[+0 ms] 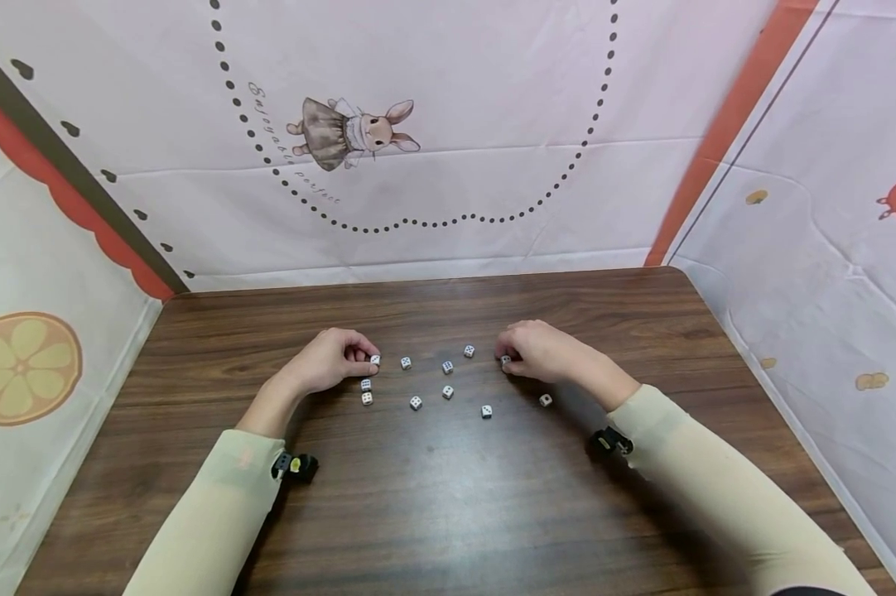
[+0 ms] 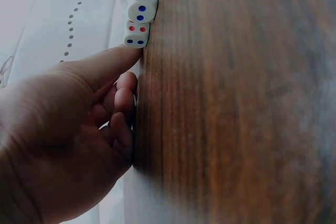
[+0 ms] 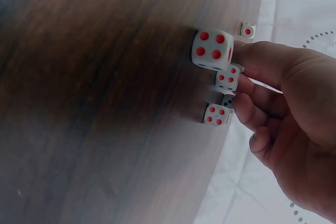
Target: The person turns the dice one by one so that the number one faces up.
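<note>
My left hand [image 1: 334, 362] pinches a white die [image 1: 375, 360] between thumb and forefinger, low over the brown table. Just nearer to me, two dice, one a front die [image 1: 367, 398] and the other a back die [image 1: 366, 385], form a short column. In the left wrist view the thumb of the left hand [image 2: 68, 103] reaches toward two dice, the larger showing red and blue pips [image 2: 143, 4]. On the other side, my right hand [image 1: 545, 352] holds another die [image 1: 505, 362] at its fingertips. A die with four red pips [image 3: 212, 49] looms large in the right wrist view.
Several loose dice lie between the hands, among them one by the left hand [image 1: 407, 362], a middle one [image 1: 448, 392] and a front one [image 1: 487, 411]. Another die [image 1: 545, 400] sits below the right hand. A printed cloth [image 1: 448, 99] hangs behind the wooden table [image 1: 433, 513].
</note>
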### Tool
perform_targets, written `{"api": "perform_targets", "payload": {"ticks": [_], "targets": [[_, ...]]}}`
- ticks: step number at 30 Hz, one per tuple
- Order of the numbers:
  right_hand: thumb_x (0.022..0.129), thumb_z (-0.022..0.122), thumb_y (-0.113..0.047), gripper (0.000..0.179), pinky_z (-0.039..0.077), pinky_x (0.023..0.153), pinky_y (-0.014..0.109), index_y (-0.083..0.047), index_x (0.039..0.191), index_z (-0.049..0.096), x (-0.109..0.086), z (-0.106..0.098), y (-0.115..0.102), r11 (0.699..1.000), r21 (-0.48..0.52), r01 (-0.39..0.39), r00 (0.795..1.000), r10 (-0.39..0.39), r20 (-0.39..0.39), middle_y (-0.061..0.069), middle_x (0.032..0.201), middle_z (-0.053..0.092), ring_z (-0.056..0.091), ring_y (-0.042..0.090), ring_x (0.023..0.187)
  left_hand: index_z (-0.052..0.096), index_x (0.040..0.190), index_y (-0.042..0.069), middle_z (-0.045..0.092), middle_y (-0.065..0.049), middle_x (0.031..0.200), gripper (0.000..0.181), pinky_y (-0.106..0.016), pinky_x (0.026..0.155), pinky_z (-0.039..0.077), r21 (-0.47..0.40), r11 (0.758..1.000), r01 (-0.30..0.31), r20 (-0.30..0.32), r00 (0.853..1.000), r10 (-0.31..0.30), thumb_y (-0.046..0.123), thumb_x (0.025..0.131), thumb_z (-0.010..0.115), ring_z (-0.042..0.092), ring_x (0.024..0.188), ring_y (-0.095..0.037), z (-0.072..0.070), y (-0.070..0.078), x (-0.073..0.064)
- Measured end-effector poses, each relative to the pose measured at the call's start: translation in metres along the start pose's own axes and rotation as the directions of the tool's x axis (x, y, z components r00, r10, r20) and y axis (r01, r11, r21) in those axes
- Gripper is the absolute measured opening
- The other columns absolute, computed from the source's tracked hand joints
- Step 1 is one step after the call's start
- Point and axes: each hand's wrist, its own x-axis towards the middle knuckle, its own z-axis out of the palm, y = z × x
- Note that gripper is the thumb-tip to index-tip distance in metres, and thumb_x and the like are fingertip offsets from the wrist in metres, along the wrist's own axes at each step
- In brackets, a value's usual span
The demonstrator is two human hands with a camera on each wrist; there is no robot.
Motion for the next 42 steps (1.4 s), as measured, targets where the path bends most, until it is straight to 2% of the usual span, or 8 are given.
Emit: {"api": "perform_targets", "payload": {"ticks": [7, 13, 19, 27, 36, 42], "targets": [[0.093, 0.077, -0.009, 0.007, 0.049, 0.075, 0.037, -0.011, 0.098, 0.072, -0.001, 0.002, 0.003, 0.994, 0.109, 0.008, 0.999, -0.003, -0.045, -0.003, 0.082, 0.063, 0.057, 0.014, 0.077, 0.079, 0.106, 0.011, 0.064, 0.000, 0.085, 0.020, -0.033, 0.074, 0.048, 0.007, 1.000, 0.004, 0.000, 1.000, -0.004, 0.019, 0.090, 0.088, 0.058, 0.080, -0.017, 0.000, 0.001, 0.000], [0.095, 0.077, -0.011, 0.007, 0.047, 0.078, 0.038, -0.013, 0.098, 0.072, -0.003, 0.005, 0.008, 0.986, 0.169, -0.005, 0.998, 0.015, -0.059, -0.001, 0.086, 0.062, 0.058, 0.018, 0.082, 0.079, 0.105, 0.011, 0.064, 0.000, 0.085, 0.019, -0.033, 0.073, 0.048, 0.002, 1.000, 0.002, -0.001, 1.000, -0.002, 0.019, 0.090, 0.088, 0.058, 0.080, -0.018, 0.000, 0.001, 0.000], [0.094, 0.077, -0.010, 0.007, 0.050, 0.076, 0.035, -0.014, 0.098, 0.072, -0.004, 0.008, 0.012, 0.976, 0.216, -0.023, 0.997, 0.038, -0.064, -0.009, 0.083, 0.062, 0.062, 0.016, 0.080, 0.079, 0.105, 0.011, 0.064, -0.001, 0.085, 0.019, -0.032, 0.072, 0.047, -0.010, 1.000, 0.008, 0.003, 1.000, -0.008, 0.019, 0.090, 0.088, 0.058, 0.080, -0.018, 0.000, 0.001, -0.001], [0.093, 0.077, -0.011, 0.011, 0.050, 0.080, 0.038, -0.012, 0.103, 0.073, -0.005, 0.008, 0.011, 0.973, 0.228, -0.040, 0.997, 0.053, -0.050, -0.005, 0.087, 0.065, 0.062, 0.014, 0.083, 0.080, 0.105, 0.011, 0.064, -0.001, 0.085, 0.019, -0.031, 0.072, 0.048, -0.016, 1.000, 0.009, 0.002, 1.000, -0.009, 0.018, 0.090, 0.088, 0.058, 0.079, -0.018, 0.000, 0.002, -0.001], [0.093, 0.083, -0.036, 0.025, 0.041, 0.086, 0.047, -0.015, 0.100, 0.072, -0.003, 0.008, 0.005, 0.976, 0.175, -0.132, 0.990, 0.140, -0.035, -0.009, 0.081, 0.062, 0.058, 0.012, 0.079, 0.080, 0.105, 0.012, 0.065, 0.000, 0.085, 0.018, -0.031, 0.071, 0.048, -0.013, 1.000, 0.003, -0.002, 1.000, -0.003, 0.019, 0.091, 0.088, 0.058, 0.079, -0.018, 0.000, 0.001, 0.000], [0.093, 0.083, -0.032, 0.020, 0.041, 0.086, 0.047, -0.016, 0.094, 0.071, -0.002, 0.008, 0.003, 0.975, 0.163, -0.151, 0.986, 0.160, -0.041, -0.009, 0.079, 0.062, 0.059, 0.010, 0.077, 0.079, 0.105, 0.011, 0.064, -0.001, 0.085, 0.018, -0.031, 0.072, 0.048, -0.020, 1.000, 0.005, -0.001, 1.000, -0.005, 0.018, 0.090, 0.088, 0.058, 0.080, -0.018, 0.000, 0.000, -0.001]]}}
